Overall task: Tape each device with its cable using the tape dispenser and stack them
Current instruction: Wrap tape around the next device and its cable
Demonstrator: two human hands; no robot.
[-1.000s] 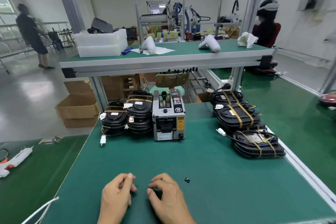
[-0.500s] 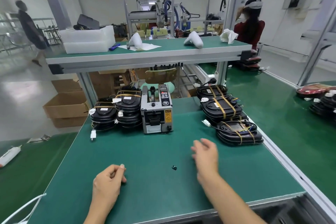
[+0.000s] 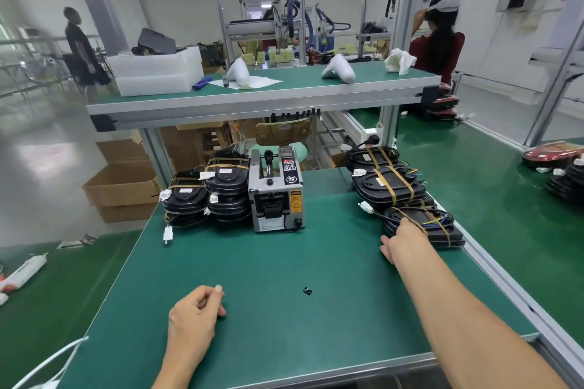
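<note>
1. Our right hand [image 3: 403, 238] has gone from near our left hand to the right side of the bench [image 3: 284, 262]. It now touches the nearest device [image 3: 442, 230]. We cannot tell if its fingers hold it yet.
2. Our left hand [image 3: 194, 313] has stayed low on the bench, fingers loosely curled, holding nothing.
3. The dispenser [image 3: 278, 196] sits at the back, in the middle, between the piles.
4. We think we are fetching the next device to tape.
</note>
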